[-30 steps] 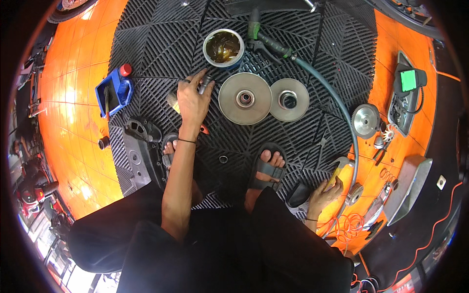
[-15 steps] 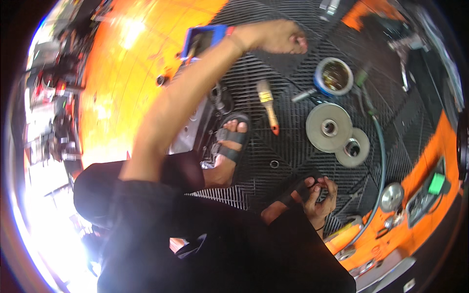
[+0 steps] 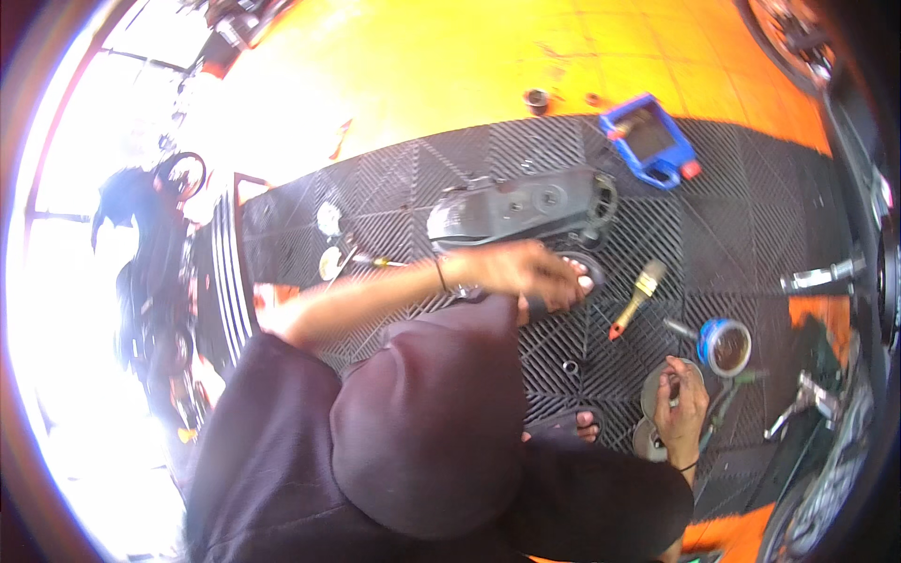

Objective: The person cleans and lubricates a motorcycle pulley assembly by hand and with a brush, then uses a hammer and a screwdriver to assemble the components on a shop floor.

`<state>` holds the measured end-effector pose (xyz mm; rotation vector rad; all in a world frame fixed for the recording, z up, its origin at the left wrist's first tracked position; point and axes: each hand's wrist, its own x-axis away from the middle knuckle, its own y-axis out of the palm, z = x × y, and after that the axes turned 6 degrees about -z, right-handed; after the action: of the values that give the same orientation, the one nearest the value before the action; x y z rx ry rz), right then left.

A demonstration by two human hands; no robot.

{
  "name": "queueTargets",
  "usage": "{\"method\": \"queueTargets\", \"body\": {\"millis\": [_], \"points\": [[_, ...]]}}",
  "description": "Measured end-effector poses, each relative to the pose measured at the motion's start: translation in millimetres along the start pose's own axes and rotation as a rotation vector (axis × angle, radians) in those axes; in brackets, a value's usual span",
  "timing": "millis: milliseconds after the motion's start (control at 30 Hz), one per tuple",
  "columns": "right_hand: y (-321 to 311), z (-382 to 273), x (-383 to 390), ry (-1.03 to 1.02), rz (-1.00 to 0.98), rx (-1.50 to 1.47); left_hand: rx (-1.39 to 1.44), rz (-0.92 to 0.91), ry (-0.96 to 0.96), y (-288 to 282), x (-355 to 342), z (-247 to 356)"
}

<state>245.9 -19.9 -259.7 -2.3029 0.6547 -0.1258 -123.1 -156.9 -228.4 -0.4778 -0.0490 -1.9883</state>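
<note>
My left hand [image 3: 526, 272], blurred by motion, reaches across over my sandaled foot, just below a long grey metal casing cover [image 3: 511, 214]. Whether its fingers hold anything is hidden by the blur. Over two round metal discs is my right hand [image 3: 680, 405], fingers loosely bent and apart. It partly covers the upper disc [image 3: 653, 383] and the lower disc [image 3: 648, 441]; no grip on either is visible. Between my hands lies a paintbrush [image 3: 640, 296] with a red-tipped handle. A small metal ring [image 3: 571, 368] rests on the mat below the brush.
A blue-sided tin [image 3: 709, 343] of brownish liquid stands right of the brush. A cut-open blue jug [image 3: 648, 173] with a red cap lies at the ribbed black mat's [image 3: 741, 206] far edge. A yellow-handled tool [image 3: 380, 262] lies left. Metal parts [image 3: 818, 399] sit far right.
The view has swung left, bringing the whole casing cover into sight. My left hand has come back from the far mat toward my foot. My right hand has moved from beside my foot to the discs.
</note>
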Motion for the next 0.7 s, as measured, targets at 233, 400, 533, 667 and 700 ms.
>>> {"method": "queueTargets", "body": {"millis": [233, 400, 533, 667, 700], "points": [[17.1, -13.6, -39.1, -0.077, -0.356, 0.068, 0.034, 0.049, 0.012, 99.3, 36.4, -46.4], [55.4, -24.4, -36.8, -0.037, -0.486, 0.021, -0.182, 0.389, -0.131, 125.5, 54.8, -91.8], [67.8, -44.5, -32.6, 0.121, -0.444, 0.017, 0.078, 0.725, -0.072, 93.2, 72.6, -106.0], [87.9, -68.4, -31.5, 0.247, -0.377, -0.020, -0.217, 1.235, -0.232, 58.2, 132.4, -165.2], [92.5, -75.0, -30.5, 0.267, -0.353, -0.028, -0.124, 1.328, -0.334, 47.5, 148.7, -185.2]]}}
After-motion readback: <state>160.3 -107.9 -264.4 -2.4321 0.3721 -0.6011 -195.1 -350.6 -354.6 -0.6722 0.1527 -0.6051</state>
